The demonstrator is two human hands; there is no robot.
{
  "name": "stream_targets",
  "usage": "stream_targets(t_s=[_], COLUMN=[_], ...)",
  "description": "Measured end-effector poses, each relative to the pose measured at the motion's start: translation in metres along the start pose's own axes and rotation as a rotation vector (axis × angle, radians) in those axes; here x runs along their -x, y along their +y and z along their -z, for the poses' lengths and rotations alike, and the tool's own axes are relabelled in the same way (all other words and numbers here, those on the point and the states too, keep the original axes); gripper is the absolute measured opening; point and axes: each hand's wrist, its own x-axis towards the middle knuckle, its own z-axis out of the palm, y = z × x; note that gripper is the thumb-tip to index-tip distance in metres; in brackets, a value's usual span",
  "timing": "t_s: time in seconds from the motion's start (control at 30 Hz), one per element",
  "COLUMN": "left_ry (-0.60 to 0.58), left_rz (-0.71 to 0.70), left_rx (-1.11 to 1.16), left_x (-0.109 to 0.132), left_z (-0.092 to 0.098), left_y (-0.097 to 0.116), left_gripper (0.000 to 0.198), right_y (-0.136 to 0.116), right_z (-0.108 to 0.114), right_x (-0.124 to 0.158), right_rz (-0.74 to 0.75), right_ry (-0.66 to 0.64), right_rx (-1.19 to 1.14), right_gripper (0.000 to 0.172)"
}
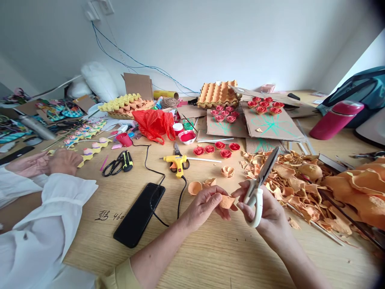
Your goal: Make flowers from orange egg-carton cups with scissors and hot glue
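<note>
My left hand point(205, 204) pinches a small orange egg-carton cup piece point(226, 201) over the wooden table point(210, 249). My right hand point(264, 210) grips white-handled scissors point(258, 182), blades closed and pointing up to the right, right beside the piece. Two cut orange cups point(195, 187) and a folded orange flower point(227, 171) lie just beyond my hands. Several red painted flowers point(215, 147) sit farther back.
A heap of orange carton scraps point(303, 180) fills the right side. A black phone point(140, 214), yellow glue gun point(177, 162) with cord and black scissors point(118, 163) lie to the left. Another person's hands point(45, 162) and white sleeve point(36, 224) rest at far left. A pink bottle point(337, 118) lies at back right.
</note>
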Motion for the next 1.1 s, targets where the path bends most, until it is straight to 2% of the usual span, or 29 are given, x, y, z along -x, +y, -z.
stream_targets(t_s=[0.1, 0.2, 0.37, 0.53, 0.83, 0.93, 1.1], left_ry=[-0.017, 0.004, 0.099, 0.122, 0.185, 0.166, 0.123], left_rz=[0.049, 0.076, 0.032, 0.03, -0.129, -0.107, 0.0], left_rx=[-0.002, -0.034, -0.058, -0.076, -0.387, -0.345, -0.139], left_x=[0.001, 0.002, 0.001, 0.001, 0.002, 0.002, 0.001], left_z=[-0.001, -0.005, -0.011, -0.01, -0.01, -0.01, -0.009], left_y=[-0.001, 0.001, 0.004, 0.002, -0.001, -0.001, -0.001], left_gripper=[0.052, 0.052, 0.05, 0.046, 0.037, 0.038, 0.041], right_y=[0.001, 0.001, -0.001, 0.0, -0.002, -0.004, -0.002], right_z=[-0.002, -0.004, -0.003, -0.004, -0.007, -0.006, -0.004], right_x=[0.001, 0.001, -0.002, -0.002, -0.001, -0.001, -0.004], right_rz=[-0.016, -0.026, -0.068, -0.083, -0.077, -0.121, -0.193], right_ry=[-0.045, -0.021, 0.017, 0.036, 0.117, 0.102, 0.079], right_rx=[-0.026, -0.027, -0.052, -0.074, -0.014, -0.04, -0.156], right_gripper=[0.031, 0.028, 0.031, 0.035, 0.039, 0.04, 0.041])
